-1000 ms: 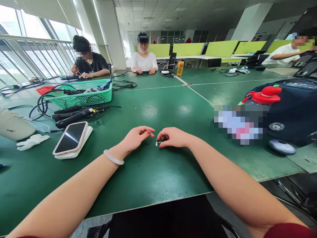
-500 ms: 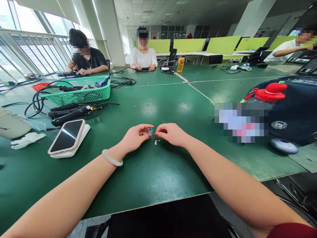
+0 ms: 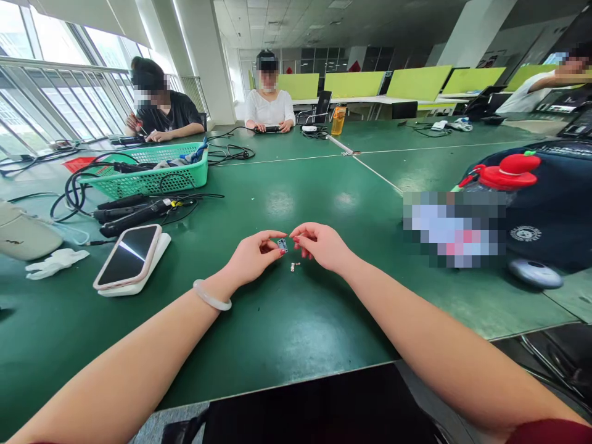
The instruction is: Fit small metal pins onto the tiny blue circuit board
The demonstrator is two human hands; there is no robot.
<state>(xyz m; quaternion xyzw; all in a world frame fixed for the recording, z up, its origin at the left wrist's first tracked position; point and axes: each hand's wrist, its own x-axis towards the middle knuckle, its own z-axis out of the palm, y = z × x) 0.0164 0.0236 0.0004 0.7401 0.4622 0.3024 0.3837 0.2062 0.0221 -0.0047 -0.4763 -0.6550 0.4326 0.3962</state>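
Between the thumb and fingers of my left hand [image 3: 253, 256] is a small blue-grey circuit board [image 3: 282, 245], tilted slightly. A pale bangle circles that wrist. My right hand [image 3: 324, 245] is just right of the board, its thumb and fingertips pinched together. Whatever may be in that pinch is too small to make out. On the green table below the fingertips lie a few tiny pale, coppery pieces [image 3: 293, 267].
To the left lie a phone [image 3: 128, 258] on a white box, black handheld devices with cables [image 3: 134, 216] and a green basket [image 3: 152, 179]. At right are a computer mouse [image 3: 535, 273] and a dark backpack [image 3: 559, 209]. Other people sit across and around the table.
My right hand has lifted slightly, and its fingers have shifted beside the board. The board has tilted a little in my left hand. The view has moved slightly.
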